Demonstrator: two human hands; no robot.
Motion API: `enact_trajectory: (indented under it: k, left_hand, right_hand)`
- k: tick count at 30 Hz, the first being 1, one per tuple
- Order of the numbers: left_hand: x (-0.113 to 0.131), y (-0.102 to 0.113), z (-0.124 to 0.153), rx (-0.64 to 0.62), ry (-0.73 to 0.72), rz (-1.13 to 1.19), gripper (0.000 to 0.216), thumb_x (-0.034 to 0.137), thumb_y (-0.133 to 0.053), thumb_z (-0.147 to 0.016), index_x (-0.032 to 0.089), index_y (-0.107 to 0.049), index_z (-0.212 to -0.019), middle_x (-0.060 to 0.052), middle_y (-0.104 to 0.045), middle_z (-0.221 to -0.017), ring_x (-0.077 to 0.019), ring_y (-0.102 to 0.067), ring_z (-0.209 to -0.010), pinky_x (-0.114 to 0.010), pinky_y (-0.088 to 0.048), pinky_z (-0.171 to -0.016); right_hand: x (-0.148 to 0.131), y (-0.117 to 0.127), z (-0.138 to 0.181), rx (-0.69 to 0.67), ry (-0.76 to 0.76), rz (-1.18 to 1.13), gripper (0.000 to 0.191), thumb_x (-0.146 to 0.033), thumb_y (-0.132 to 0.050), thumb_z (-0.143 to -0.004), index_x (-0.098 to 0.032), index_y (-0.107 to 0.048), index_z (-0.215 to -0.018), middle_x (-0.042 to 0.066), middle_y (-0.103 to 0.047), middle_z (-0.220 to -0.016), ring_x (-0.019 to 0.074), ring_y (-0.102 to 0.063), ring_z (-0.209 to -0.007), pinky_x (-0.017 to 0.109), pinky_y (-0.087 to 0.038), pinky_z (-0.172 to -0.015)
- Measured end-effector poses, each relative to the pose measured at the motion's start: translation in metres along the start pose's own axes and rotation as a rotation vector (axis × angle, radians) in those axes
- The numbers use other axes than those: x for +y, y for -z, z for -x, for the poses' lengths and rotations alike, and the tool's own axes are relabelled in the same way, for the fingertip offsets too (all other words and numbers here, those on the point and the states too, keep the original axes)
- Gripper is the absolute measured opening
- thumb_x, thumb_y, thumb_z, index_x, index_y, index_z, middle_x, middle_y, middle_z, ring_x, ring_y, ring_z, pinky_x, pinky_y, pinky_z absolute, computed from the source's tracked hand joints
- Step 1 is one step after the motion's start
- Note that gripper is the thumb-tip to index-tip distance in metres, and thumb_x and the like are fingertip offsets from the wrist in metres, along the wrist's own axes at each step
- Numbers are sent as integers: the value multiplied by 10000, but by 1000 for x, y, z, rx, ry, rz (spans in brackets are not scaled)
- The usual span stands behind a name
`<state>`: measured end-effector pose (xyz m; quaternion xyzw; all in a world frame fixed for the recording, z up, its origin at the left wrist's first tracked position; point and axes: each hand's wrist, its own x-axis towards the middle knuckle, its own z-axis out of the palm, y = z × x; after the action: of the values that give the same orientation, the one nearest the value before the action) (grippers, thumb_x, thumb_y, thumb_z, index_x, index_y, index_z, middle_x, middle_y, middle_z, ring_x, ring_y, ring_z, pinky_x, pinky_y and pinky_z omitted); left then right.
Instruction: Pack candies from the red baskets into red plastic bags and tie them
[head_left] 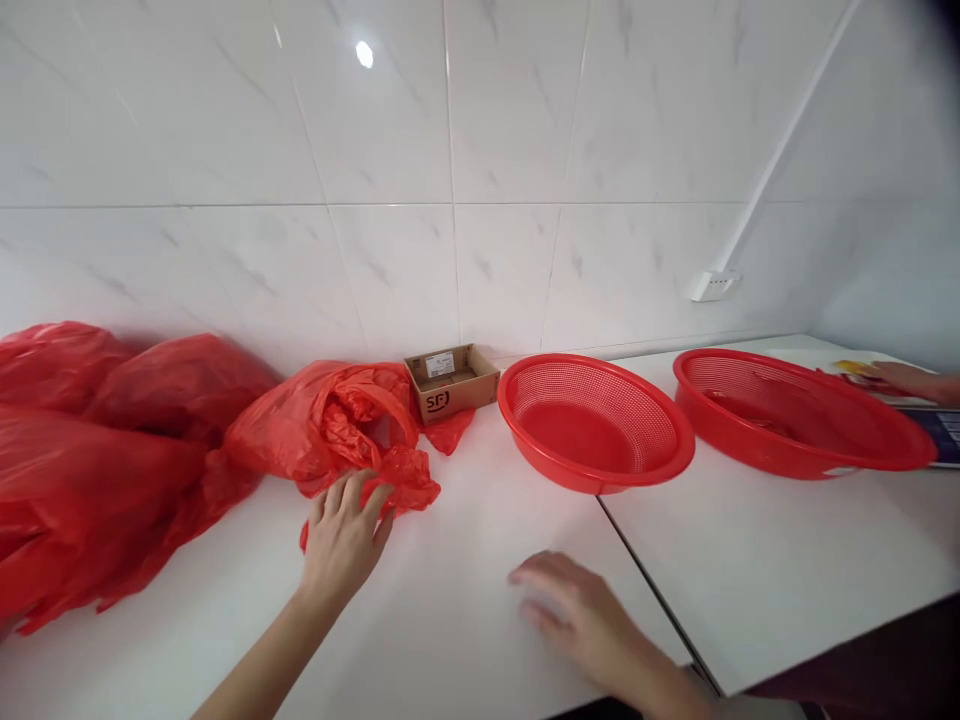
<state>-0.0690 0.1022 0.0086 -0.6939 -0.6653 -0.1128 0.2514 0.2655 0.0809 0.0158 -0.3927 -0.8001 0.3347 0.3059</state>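
My left hand point(343, 540) lies on the white table point(465, 560) with its fingers spread over the near edge of a crumpled red plastic bag point(337, 425). My right hand point(574, 610) hovers low over the table to the right of it, blurred by motion, fingers stretched out and holding nothing. A small open cardboard box point(451, 382) marked with red letters stands behind the bag against the tiled wall. A red mesh basket point(596, 420) sits to the right of the box.
More red plastic bags point(97, 450) are heaped at the left. A second red basket point(802, 412) sits on an adjoining table point(765, 560) at the right; another person's hand point(911, 380) rests beyond it. A seam runs between the two tables.
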Motion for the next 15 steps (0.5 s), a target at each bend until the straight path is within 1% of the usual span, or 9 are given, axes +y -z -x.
enact_trajectory:
  k: [1,2,4,5,6,8,10,12,15]
  left_hand:
    - [3,-2,2,16,26,-7,321,308,-461,-929,204,-647,-1170,-139,-577,-1284,-330,-497,-1142,-466,-375,-923]
    - [4,-3,4,19,54,-15,361,305,-462,-927,198,-609,-1239,-149,-556,-1319,-341,-483,-1164,-482,-365,-927]
    - [1,-6,8,-6,96,-24,362,287,-447,-929,204,-612,-1240,-144,-596,-1271,-332,-515,-1117,-486,-373,-893]
    - [-1,-6,10,-25,107,-24,331,277,-437,-930,216,-654,-1173,-131,-635,-1206,-317,-544,-1067,-476,-381,-867]
    - [-3,-6,12,-41,109,-24,306,270,-433,-929,228,-692,-1085,-116,-666,-1135,-301,-567,-1016,-464,-389,-842]
    - [-4,-5,20,-39,108,-5,276,274,-449,-913,242,-721,-944,-91,-695,-1037,-278,-591,-949,-443,-399,-817]
    - [-1,-6,32,5,118,56,237,286,-480,-888,256,-712,-928,-75,-695,-1037,-271,-594,-943,-434,-406,-822]
    - [5,-10,48,82,133,167,214,292,-491,-877,263,-693,-941,-72,-677,-1072,-271,-590,-950,-429,-419,-817]
    - [15,-19,70,188,164,343,195,289,-474,-888,268,-656,-954,-82,-641,-1098,-276,-583,-928,-419,-451,-754]
  right_hand:
    - [2,-4,-2,-46,53,48,257,-296,-561,-875,-299,-658,-1112,39,-672,-1129,204,-640,-1029,332,-526,-903]
    - [6,-4,-6,31,93,91,279,-276,-550,-883,-295,-636,-1148,49,-653,-1171,206,-616,-1083,341,-507,-936]
    - [19,8,-16,369,108,219,324,-279,-525,-902,-274,-583,-1221,87,-602,-1253,229,-562,-1169,393,-471,-979]
    - [28,20,-21,530,92,319,347,-295,-522,-905,-262,-563,-1248,108,-573,-1293,257,-527,-1212,442,-441,-1003]
    - [37,32,-25,632,71,433,367,-315,-535,-897,-256,-557,-1258,119,-555,-1318,290,-494,-1245,500,-401,-1023]
    - [55,54,-29,641,27,643,381,-338,-566,-874,-265,-573,-1247,107,-578,-1296,335,-474,-1257,594,-307,-1050]
    - [68,65,-24,566,12,755,307,-308,-560,-875,-291,-615,-1176,60,-660,-1150,310,-557,-1153,632,-230,-1069]
    - [74,63,-15,555,21,789,244,-245,-539,-882,-307,-651,-1090,16,-695,-995,247,-628,-992,633,-175,-1090]
    - [73,49,-2,616,53,804,250,-189,-520,-876,-305,-673,-1036,-3,-690,-898,200,-642,-863,635,-122,-1106]
